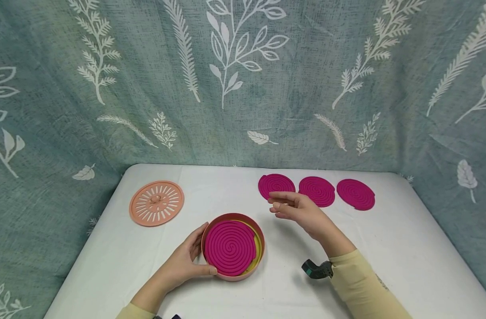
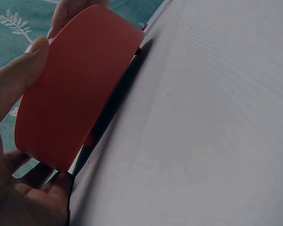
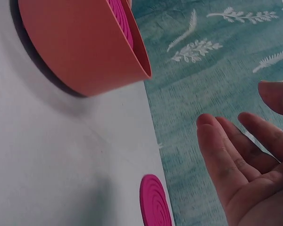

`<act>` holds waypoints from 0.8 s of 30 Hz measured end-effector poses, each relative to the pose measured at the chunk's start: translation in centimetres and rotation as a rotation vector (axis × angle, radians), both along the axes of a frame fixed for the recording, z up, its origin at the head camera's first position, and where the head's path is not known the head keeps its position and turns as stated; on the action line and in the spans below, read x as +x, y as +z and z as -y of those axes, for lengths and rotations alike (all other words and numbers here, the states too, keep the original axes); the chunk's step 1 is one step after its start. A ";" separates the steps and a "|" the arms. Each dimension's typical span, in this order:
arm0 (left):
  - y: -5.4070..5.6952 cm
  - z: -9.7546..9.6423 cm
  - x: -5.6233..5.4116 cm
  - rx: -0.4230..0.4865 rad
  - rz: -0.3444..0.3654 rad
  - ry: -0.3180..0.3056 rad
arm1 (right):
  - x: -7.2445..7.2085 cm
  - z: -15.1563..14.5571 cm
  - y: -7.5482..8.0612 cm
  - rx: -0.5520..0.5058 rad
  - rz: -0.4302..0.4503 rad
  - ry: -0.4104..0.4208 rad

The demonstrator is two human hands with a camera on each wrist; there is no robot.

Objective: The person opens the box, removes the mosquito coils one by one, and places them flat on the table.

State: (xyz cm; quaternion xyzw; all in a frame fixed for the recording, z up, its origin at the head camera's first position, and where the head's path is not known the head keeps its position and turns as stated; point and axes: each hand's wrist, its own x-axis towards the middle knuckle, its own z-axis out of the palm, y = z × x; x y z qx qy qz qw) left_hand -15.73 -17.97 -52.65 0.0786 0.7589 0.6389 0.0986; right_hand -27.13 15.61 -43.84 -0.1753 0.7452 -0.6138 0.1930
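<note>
My left hand (image 1: 183, 261) grips a round coral-coloured box (image 1: 262, 241) from its left side, the thumb at the near rim and the fingers around the wall. In the left wrist view the fingertips reach the bottom edge of the box (image 2: 75, 89). A magenta spiral coil (image 1: 230, 248) lies inside, on a yellow layer that shows along the right. My right hand (image 1: 302, 212) hovers above the cloth with loosely extended fingers and holds nothing. In the head view its fingertips overlap the leftmost of three more magenta coils (image 1: 276, 184).
A coral slotted lid (image 1: 141, 204) with a small ring on top lies at the back left. The other two coils, a middle one (image 1: 317, 191) and a right one (image 1: 356, 194), lie along the back right. White cloth (image 1: 107, 266) covers the table; a patterned curtain (image 1: 235, 133) hangs behind.
</note>
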 end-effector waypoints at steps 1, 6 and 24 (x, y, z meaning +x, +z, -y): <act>0.0 0.0 0.0 0.001 0.000 -0.001 | 0.1 0.3 0.0 -0.003 -0.001 0.010; 0.0 0.0 -0.1 0.006 -0.002 -0.004 | 0.5 1.6 -0.1 -0.015 0.001 0.056; 0.0 0.0 -0.1 -0.003 -0.001 -0.001 | 1.5 5.0 -1.0 0.074 0.011 0.214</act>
